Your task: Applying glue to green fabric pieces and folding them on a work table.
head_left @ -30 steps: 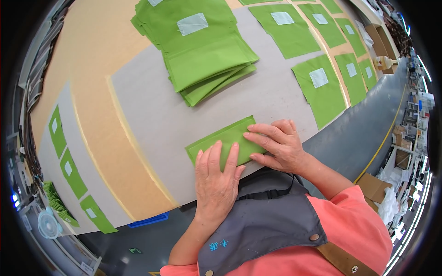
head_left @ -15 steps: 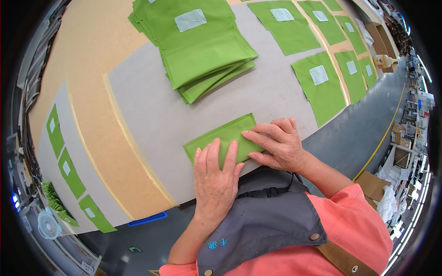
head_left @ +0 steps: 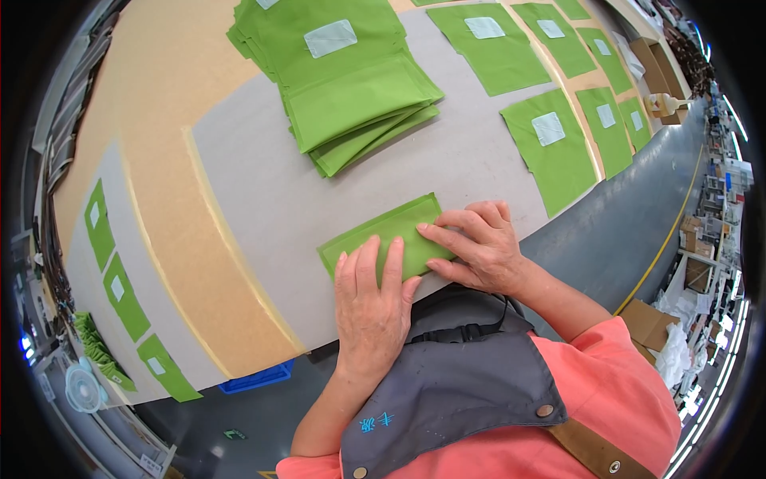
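A folded green fabric piece (head_left: 399,218) lies slantwise near the table's front edge, its long raised border facing away from me. My left hand (head_left: 371,295) rests on its left and middle part, open, fingers stretched out over the cloth. On the right end lies my right hand (head_left: 483,247), index finger and thumb apart and touching the cloth from above. Its other fingers are bent and lifted; nothing shows in its palm. Beyond the piece sits a stack of green fabric pieces (head_left: 351,100), the upper one bearing a pale rectangular patch (head_left: 329,39).
Green pieces with pale patches (head_left: 548,128) lie in rows at the right; more (head_left: 121,295) line the left. A bunched green pile (head_left: 100,351) sits at the far left corner. A bottle (head_left: 662,104) stands at the far right. Below the table edge is a blue bin (head_left: 257,378).
Both hands stay on the folded piece, with only slight shifts of the fingers. The whole view has moved a little; the stack and rows lie as before.
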`<move>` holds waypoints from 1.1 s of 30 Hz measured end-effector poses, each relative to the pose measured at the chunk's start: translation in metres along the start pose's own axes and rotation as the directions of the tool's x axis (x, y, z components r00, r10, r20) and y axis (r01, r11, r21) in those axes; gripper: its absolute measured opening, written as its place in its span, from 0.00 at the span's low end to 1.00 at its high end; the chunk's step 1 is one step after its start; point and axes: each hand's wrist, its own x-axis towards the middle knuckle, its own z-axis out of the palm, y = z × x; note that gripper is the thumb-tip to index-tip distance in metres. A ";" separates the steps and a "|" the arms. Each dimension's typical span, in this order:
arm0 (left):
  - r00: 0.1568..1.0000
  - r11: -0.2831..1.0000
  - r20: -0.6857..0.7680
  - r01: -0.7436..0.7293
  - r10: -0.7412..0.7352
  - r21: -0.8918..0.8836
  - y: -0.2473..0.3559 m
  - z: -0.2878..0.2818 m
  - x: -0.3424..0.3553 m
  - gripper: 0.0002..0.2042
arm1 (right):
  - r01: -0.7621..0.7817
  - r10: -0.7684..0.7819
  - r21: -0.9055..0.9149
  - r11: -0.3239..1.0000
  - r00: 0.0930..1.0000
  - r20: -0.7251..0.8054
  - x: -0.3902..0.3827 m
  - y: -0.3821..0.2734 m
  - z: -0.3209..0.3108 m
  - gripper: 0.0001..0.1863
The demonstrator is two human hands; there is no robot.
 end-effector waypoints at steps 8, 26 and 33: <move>0.999 1.000 -0.037 -0.011 0.010 -0.029 -0.002 0.002 0.000 0.28 | -0.003 0.003 -0.014 1.000 1.000 -0.013 0.003 -0.003 -0.002 0.23; 0.995 0.998 -0.095 0.012 -0.006 0.069 -0.027 -0.006 -0.016 0.24 | 0.011 -0.011 -0.038 0.999 1.000 0.000 0.002 -0.001 -0.002 0.22; 0.989 0.999 -0.143 0.033 -0.033 -0.002 -0.038 -0.008 -0.011 0.16 | 0.042 -0.042 -0.058 0.997 0.999 -0.002 0.004 -0.003 -0.004 0.18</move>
